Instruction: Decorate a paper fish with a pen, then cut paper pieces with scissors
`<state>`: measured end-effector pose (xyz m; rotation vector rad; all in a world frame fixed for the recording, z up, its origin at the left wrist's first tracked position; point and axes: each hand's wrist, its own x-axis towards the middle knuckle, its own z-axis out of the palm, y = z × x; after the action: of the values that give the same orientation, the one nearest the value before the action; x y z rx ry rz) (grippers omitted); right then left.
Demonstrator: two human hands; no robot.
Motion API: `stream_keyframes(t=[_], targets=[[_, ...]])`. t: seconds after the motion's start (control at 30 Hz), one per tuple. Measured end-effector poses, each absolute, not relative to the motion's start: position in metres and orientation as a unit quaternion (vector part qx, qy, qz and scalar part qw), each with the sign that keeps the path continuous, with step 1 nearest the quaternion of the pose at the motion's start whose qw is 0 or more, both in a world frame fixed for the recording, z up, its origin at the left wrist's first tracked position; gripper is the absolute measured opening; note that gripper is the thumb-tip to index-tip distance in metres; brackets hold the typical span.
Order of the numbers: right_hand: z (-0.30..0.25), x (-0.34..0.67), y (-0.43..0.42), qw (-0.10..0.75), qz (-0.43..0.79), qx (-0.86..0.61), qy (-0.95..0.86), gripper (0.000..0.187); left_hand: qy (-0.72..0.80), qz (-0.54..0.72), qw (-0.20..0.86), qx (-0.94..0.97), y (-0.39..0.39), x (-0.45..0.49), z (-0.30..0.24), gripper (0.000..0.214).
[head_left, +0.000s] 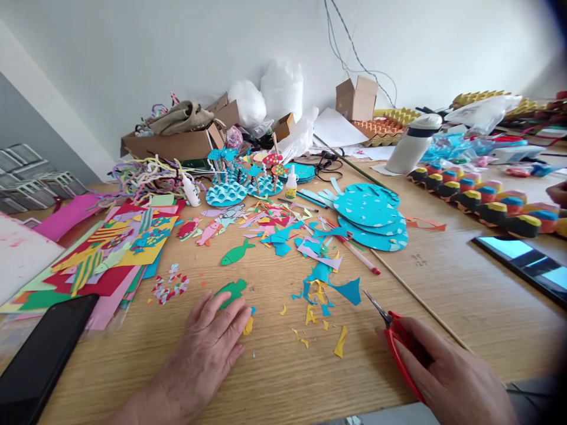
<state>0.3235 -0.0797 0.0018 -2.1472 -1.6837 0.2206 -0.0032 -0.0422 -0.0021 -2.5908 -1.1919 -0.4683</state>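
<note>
My left hand (212,342) lies palm down on the table, fingers stretched, its fingertips over a green paper cutout (232,292). A small yellow paper piece (248,326) shows beside its fingers. My right hand (447,366) grips red-handled scissors (401,348), their thin blades pointing up and left. Left of the blade tips lie a blue paper scrap (348,290) and a yellow paper strip (341,342). Farther back rests a green paper fish (238,252) with a drawn eye. Small red, white and purple bits (170,284) are grouped left of my left hand.
Coloured paper sheets with striped fish (119,248) and a black phone (48,354) are at left. Glue bottles (291,183), blue discs (370,206) and a wooden stick (420,300) lie beyond. A tablet (527,268), painted egg-carton strips (491,200) and another person's hand (559,193) are at right.
</note>
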Motion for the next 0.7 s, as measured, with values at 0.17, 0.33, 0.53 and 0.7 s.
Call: stream_keyframes(t=[0.17,0.33,0.53,0.7], targets=[[0.001,0.324,-0.081,0.206,0.075,-0.766,-0.604,0.032,-0.407,-0.179,0.099,-0.89,-0.044,-0.004,-0.005,0.031],[0.004,0.325,-0.08,0.191,0.084,-0.775,-0.597,0.032,-0.406,-0.198,0.097,-0.887,-0.039,-0.001,-0.002,0.032],[0.005,0.325,-0.08,0.181,0.091,-0.765,-0.612,0.03,-0.385,-0.186,0.088,-0.9,-0.025,0.001,0.004,0.034],[0.003,0.328,-0.079,0.183,0.09,-0.76,-0.617,0.031,-0.378,-0.203,0.088,-0.899,-0.024,-0.004,0.01,0.028]])
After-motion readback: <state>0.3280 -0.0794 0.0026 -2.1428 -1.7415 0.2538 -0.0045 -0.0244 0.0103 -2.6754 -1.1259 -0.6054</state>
